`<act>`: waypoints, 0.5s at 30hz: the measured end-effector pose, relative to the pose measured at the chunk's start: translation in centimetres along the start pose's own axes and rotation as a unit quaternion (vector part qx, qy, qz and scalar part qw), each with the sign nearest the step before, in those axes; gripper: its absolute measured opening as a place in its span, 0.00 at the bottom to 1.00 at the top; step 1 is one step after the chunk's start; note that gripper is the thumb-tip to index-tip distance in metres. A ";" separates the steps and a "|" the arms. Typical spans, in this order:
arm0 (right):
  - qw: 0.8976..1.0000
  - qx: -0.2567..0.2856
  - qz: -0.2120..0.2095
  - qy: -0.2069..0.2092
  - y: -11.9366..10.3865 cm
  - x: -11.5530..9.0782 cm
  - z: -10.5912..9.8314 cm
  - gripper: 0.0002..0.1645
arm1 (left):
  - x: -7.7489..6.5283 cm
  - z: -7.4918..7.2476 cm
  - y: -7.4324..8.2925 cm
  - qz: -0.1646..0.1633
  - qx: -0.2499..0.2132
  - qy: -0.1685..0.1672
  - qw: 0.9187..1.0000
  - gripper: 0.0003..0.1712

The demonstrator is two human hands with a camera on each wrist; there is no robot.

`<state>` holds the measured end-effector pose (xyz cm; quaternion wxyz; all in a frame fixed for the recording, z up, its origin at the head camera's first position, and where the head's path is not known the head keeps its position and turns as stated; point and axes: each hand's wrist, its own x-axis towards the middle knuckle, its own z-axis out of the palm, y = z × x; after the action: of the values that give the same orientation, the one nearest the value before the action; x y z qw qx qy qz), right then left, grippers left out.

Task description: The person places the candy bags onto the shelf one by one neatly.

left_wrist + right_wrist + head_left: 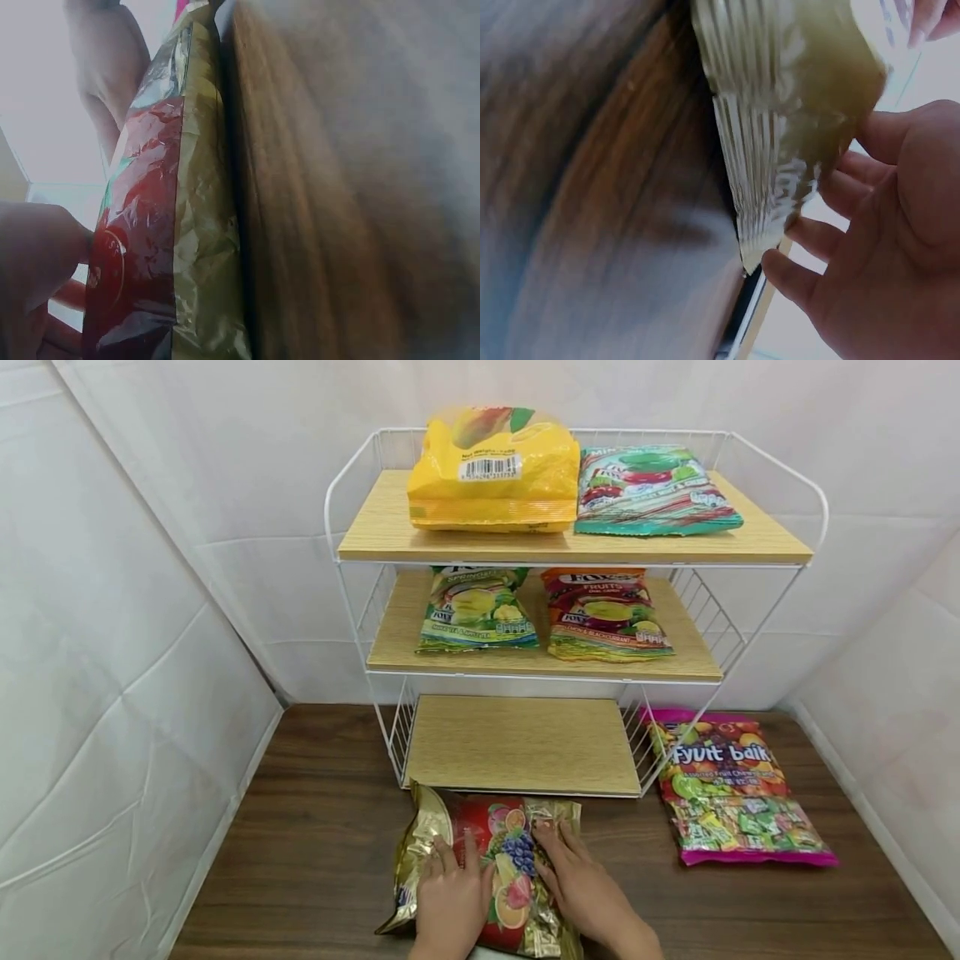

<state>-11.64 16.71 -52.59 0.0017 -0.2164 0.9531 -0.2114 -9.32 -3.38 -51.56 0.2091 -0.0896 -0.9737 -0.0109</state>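
A large gold and red candy bag [513,843] with fruit pictures lies flat on the dark wooden table, in front of the shelf rack. On its left half rests my left hand [453,897], fingers stretched toward the rack. My right hand [592,889] lies on the bag's right part with its fingers spread. In the left wrist view the bag's side [202,202] shows gold and red foil against the wood. The right wrist view shows the right fingers [817,240] touching the bag's crimped gold end [750,150].
A white wire rack with wooden shelves [525,743] stands behind the bag. On its top are a yellow bag [491,497] and a teal bag [652,493]; the middle shelf holds a green bag [476,610] and a red bag [603,614]. A pink-edged candy bag [731,785] lies right.
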 end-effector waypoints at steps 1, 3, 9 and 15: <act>1.000 -0.002 -0.018 0.004 0.0 0.1 -0.1 0.29 | -0.3 0.0 -0.2 -0.006 -0.017 0.002 1.000 0.29; 0.999 -0.008 -0.049 0.010 -0.1 0.3 -0.3 0.28 | -0.8 0.0 -0.6 -0.011 -0.050 0.012 0.999 0.26; 0.994 -0.021 -0.103 0.017 -0.7 2.1 -1.1 0.23 | -1.8 -0.2 -2.3 0.029 -0.130 0.054 0.990 0.15; 0.996 -0.024 -0.071 -0.045 -1.3 4.2 -1.2 0.28 | -2.3 -0.9 -2.7 0.102 -0.169 0.059 0.979 0.05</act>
<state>-15.02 14.38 -50.63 0.0243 -0.2927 0.9391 -0.1782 -7.37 -6.53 -51.60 0.2476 -0.2213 -0.9298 -0.1588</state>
